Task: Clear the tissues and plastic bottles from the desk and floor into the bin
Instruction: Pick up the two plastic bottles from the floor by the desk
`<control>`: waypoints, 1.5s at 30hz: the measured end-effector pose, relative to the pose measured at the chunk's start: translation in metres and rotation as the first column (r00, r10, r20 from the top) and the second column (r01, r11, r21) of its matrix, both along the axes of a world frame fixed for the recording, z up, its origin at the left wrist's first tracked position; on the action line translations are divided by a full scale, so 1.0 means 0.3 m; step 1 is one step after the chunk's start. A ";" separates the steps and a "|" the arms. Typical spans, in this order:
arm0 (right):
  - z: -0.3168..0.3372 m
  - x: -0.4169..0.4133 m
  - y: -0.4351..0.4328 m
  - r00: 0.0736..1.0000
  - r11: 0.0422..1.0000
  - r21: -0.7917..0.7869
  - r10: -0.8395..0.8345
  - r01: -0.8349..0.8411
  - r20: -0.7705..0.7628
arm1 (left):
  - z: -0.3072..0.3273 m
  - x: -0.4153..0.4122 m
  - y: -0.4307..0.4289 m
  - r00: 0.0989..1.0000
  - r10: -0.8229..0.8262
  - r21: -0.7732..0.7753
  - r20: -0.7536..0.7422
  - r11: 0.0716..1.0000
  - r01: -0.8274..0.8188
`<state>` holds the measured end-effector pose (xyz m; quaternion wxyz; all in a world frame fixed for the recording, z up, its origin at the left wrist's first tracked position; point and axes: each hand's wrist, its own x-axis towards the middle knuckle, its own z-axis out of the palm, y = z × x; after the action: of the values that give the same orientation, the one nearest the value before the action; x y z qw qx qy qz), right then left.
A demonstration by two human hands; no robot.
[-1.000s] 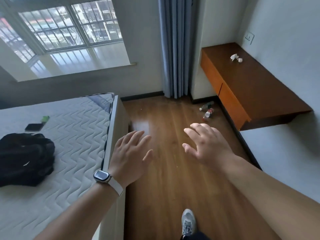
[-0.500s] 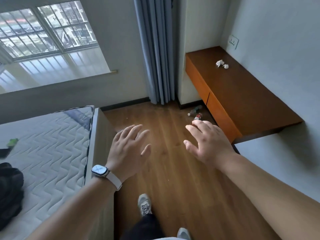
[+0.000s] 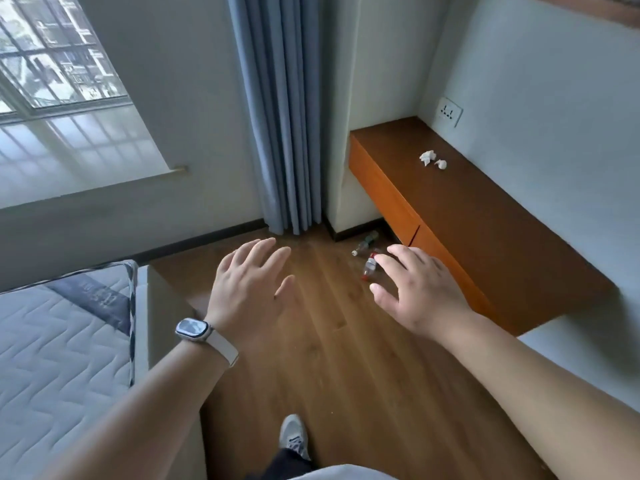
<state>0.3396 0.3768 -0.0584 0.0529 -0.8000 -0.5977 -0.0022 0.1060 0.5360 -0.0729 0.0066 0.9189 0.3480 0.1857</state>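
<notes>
Left hand (image 3: 247, 292): raised over the floor (image 3: 311, 358), fingers spread, holding nothing; watch (image 3: 193, 330) on the wrist
Right hand (image 3: 420, 289): raised, fingers spread, empty
Bottles: two lying on the floor at the far right, by the desk's (image 3: 485, 237) foot; one with a red label (image 3: 369, 266), one clear (image 3: 363, 244) just beyond
Tissues (image 3: 432, 159): two crumpled wads on the far desk top
Bed (image 3: 62, 341): near left
Shoe (image 3: 294, 436): near, centre

Bare floor (image 3: 311, 341) lies open between mattress (image 3: 62, 358) and desk (image 3: 502, 244); bottles (image 3: 367, 254) crowd the desk's foot.
</notes>
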 end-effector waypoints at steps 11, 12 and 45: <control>0.003 0.041 0.378 0.996 0.996 -0.034 -0.084 0.085 0.018 | -0.054 0.120 0.416 0.986 -0.159 -0.021 -0.048 0.987 0.158; 0.000 0.061 0.401 0.996 0.995 -0.041 -0.088 0.088 0.014 | -0.063 0.141 0.445 0.985 -0.165 -0.026 -0.056 0.986 0.164; -0.304 1.022 1.076 0.940 0.952 -0.156 -0.290 0.264 -0.181 | -0.223 1.252 1.210 0.863 -0.377 -0.142 -0.335 0.926 0.350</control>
<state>0.6462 0.6996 -0.1497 0.0606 -0.8740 -0.4694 0.1101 0.4817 0.8990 -0.1398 0.0134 0.9852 0.1708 -0.0018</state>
